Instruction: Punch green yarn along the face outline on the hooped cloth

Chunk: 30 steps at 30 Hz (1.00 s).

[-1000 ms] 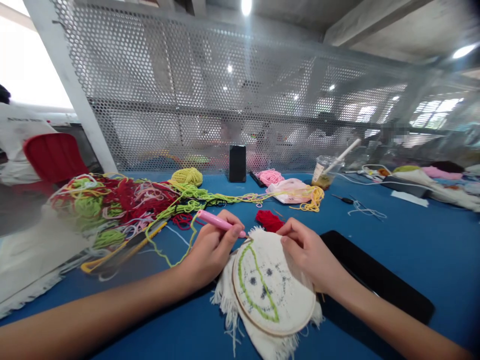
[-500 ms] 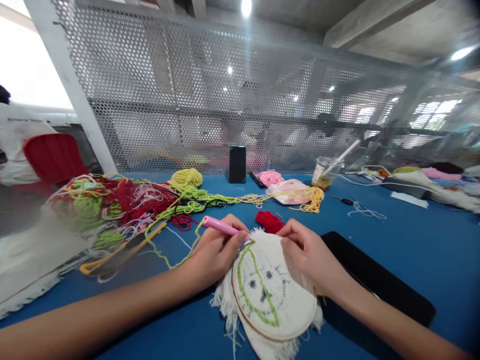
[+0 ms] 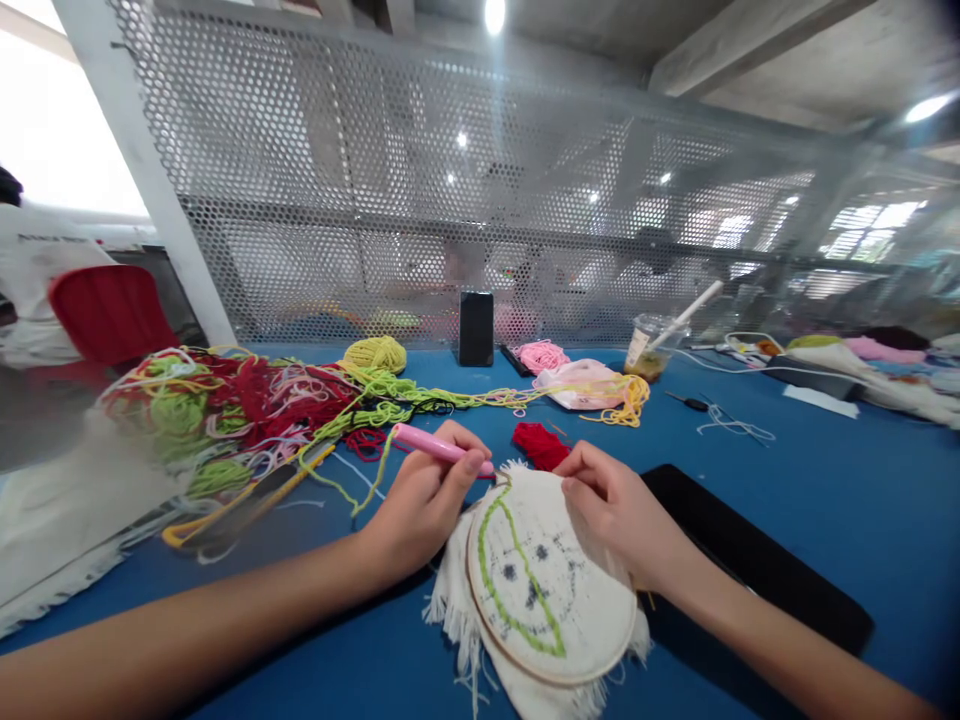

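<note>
My left hand (image 3: 429, 495) is closed around a pink punch needle (image 3: 435, 444), its tip at the upper left edge of the hooped cloth. Green yarn (image 3: 384, 470) trails from the tool's back end toward the tangle on the left. White cloth with frayed edges is stretched in a round embroidery hoop (image 3: 551, 590); dark sketched marks and a looped green yarn outline show on it. My right hand (image 3: 615, 505) pinches the hoop's upper right rim, fingers closed. Just beyond the hoop lies a ball of red yarn (image 3: 538, 446).
A yarn tangle (image 3: 270, 395) spreads at the left, near yellow-handled scissors (image 3: 247, 500). At the back stand a phone (image 3: 476, 328) and a plastic cup with a straw (image 3: 649, 348). A black flat case (image 3: 757, 560) lies under my right forearm. Thread snips (image 3: 688, 402) lie at the right.
My left hand has shifted slightly left with the punch needle, which now lies flatter, its tip drawn back at the hoop's edge. My right hand keeps its hold on the hoop.
</note>
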Each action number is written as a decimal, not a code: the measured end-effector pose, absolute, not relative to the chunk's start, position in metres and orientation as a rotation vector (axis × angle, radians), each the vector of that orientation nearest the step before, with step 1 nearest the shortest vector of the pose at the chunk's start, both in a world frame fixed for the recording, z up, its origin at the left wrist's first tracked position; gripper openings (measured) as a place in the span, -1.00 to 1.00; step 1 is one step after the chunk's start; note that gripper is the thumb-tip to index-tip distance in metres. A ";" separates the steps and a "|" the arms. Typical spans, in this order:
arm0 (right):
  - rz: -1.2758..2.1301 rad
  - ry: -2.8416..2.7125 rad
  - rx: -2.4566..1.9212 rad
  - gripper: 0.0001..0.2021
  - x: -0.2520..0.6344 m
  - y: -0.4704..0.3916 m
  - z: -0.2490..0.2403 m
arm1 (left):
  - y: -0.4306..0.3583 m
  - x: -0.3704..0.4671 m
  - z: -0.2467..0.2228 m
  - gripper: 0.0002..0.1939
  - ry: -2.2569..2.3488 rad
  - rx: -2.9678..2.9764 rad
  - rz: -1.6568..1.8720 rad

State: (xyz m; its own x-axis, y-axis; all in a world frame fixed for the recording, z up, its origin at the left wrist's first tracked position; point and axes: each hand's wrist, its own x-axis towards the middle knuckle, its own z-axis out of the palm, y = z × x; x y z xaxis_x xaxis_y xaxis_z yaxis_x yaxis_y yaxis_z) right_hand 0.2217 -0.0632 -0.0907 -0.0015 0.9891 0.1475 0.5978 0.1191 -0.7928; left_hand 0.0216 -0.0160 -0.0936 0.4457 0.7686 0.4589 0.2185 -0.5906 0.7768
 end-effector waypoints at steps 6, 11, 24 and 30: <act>0.690 -1.682 -1.567 -0.93 0.221 -0.064 -0.089 | -0.016 0.023 -0.094 -0.80 0.827 2.062 1.057; 0.702 -1.673 -1.569 -0.93 0.220 -0.066 -0.087 | -0.017 0.022 -0.091 -0.81 0.818 2.134 1.050; 0.703 -1.696 -1.520 -0.92 0.213 -0.070 -0.082 | -0.015 0.031 -0.093 -0.86 0.708 2.318 0.939; 0.658 -1.723 -1.535 -0.91 0.219 -0.065 -0.088 | -0.018 0.022 -0.092 -0.81 0.827 2.120 1.056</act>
